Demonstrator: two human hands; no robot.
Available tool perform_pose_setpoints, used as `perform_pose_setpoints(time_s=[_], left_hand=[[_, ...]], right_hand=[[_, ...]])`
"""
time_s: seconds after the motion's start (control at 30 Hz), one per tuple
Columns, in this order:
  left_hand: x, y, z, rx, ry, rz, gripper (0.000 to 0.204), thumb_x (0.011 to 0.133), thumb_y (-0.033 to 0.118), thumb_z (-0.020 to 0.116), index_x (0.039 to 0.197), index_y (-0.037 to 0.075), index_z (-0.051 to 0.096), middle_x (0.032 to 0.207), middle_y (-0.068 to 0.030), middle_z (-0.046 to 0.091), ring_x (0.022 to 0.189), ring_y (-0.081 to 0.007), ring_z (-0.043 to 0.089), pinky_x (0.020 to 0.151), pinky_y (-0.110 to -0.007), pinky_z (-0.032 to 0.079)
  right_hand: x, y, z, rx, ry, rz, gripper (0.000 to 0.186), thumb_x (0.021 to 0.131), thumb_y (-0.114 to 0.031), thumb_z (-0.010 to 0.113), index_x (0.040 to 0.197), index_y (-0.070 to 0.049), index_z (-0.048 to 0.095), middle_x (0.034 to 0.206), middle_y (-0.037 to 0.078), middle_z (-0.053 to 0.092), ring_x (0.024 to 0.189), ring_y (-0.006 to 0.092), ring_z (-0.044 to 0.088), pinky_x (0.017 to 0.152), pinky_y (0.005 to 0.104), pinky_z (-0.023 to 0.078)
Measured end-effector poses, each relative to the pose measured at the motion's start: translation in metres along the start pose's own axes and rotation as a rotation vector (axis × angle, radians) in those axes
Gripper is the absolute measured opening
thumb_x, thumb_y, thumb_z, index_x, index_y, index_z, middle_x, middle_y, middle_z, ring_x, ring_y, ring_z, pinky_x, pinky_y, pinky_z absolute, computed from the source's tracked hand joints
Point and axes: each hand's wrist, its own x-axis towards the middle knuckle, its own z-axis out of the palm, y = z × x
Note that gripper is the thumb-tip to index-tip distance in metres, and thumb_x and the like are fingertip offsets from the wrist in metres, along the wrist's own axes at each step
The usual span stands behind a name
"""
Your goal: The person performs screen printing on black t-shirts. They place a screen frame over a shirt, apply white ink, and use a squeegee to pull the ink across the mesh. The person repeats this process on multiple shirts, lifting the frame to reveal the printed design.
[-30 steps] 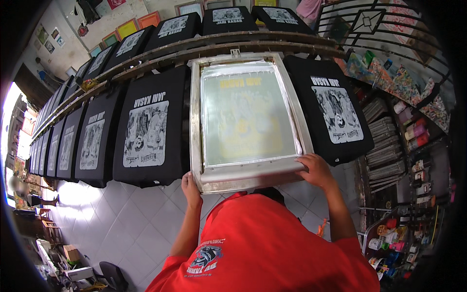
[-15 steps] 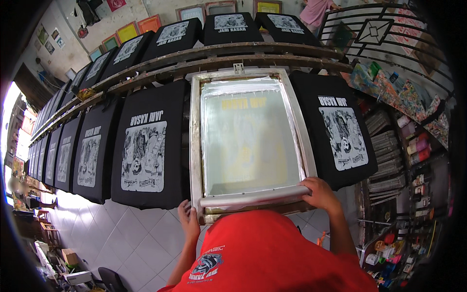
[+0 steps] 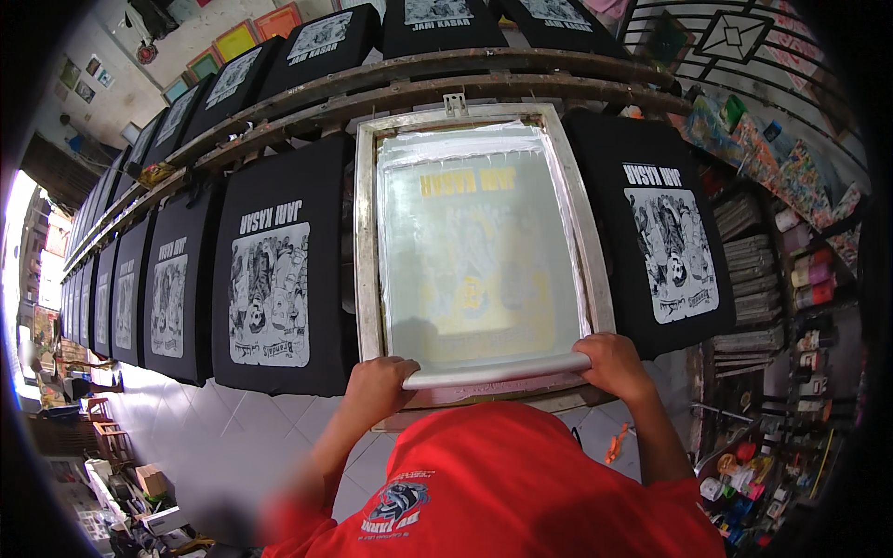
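Observation:
A silk-screen frame [image 3: 368, 251] with pale wooden edges lies in front of me. Its greenish mesh [image 3: 465, 251] shows a faint yellow picture and white ink along the far and right sides. Across the near end of the mesh lies a long squeegee [image 3: 498, 371]. My left hand [image 3: 376, 391] is closed on the squeegee's left end, and my right hand [image 3: 616, 366] grips its right end. Whatever lies under the screen is mostly hidden.
Black printed T-shirts on boards flank the frame, one left [image 3: 270, 279] and one right [image 3: 665, 242]. Beyond wooden rails [image 3: 391, 99] runs another row of shirts [image 3: 321, 42]. Ink bottles and jars [image 3: 814, 279] crowd the right side, near stacked slats [image 3: 744, 251].
My left hand has moved from the frame's left edge onto the squeegee's left end. My right hand keeps its hold on the other end. The view has shifted slightly.

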Motion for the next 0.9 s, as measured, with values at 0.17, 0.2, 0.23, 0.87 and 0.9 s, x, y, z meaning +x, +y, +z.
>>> perform_pose_setpoints(time_s=[0.17, 0.2, 0.23, 0.87, 0.9], left_hand=[[0.005, -0.002, -0.012, -0.031, -0.023, -0.001, 0.03, 0.065, 0.017, 0.077, 0.092, 0.01, 0.069, 0.08, -0.0094, 0.067, 0.077, -0.0313, 0.066, 0.065, -0.041, 0.052], [0.005, 0.0, -0.018, -0.044, -0.025, -0.003, 0.029, 0.065, 0.017, 0.077, 0.092, 0.01, 0.069, 0.081, -0.0095, 0.067, 0.077, -0.0313, 0.066, 0.065, -0.041, 0.052], [0.007, 0.002, -0.028, -0.035, -0.006, 0.008, 0.028, 0.065, 0.017, 0.077, 0.091, 0.01, 0.068, 0.081, -0.0096, 0.067, 0.077, -0.0313, 0.066, 0.065, -0.041, 0.052], [0.338, -0.131, -0.155, 0.202, 0.371, 0.124, 0.032, 0.068, 0.016, 0.075, 0.099, 0.01, 0.07, 0.09, -0.0172, 0.069, 0.09, -0.037, 0.065, 0.08, -0.045, 0.051], [0.346, -0.134, -0.15, 0.192, 0.348, 0.133, 0.033, 0.067, 0.015, 0.074, 0.1, 0.01, 0.07, 0.091, -0.0171, 0.069, 0.09, -0.0372, 0.065, 0.08, -0.045, 0.051]], right_hand=[[0.006, 0.001, -0.01, 0.024, -0.011, -0.016, 0.019, 0.063, -0.014, 0.072, 0.081, -0.01, 0.064, 0.08, 0.009, 0.065, 0.082, 0.0313, 0.064, 0.068, 0.0434, 0.051], [0.009, 0.002, -0.018, 0.032, 0.008, -0.035, 0.02, 0.063, -0.014, 0.072, 0.081, -0.01, 0.064, 0.08, 0.01, 0.064, 0.081, 0.0317, 0.064, 0.068, 0.0438, 0.051], [0.015, 0.003, -0.025, 0.039, 0.026, -0.056, 0.02, 0.063, -0.014, 0.072, 0.081, -0.01, 0.064, 0.079, 0.01, 0.064, 0.08, 0.0321, 0.064, 0.068, 0.0441, 0.051], [0.364, 0.114, -0.116, -0.085, 0.357, -0.109, 0.024, 0.068, -0.015, 0.074, 0.091, -0.01, 0.07, 0.092, 0.016, 0.069, 0.088, 0.0358, 0.065, 0.077, 0.0434, 0.052], [0.37, 0.121, -0.111, -0.078, 0.339, -0.088, 0.024, 0.068, -0.014, 0.074, 0.092, -0.01, 0.07, 0.093, 0.016, 0.069, 0.089, 0.0357, 0.065, 0.078, 0.0432, 0.052]])
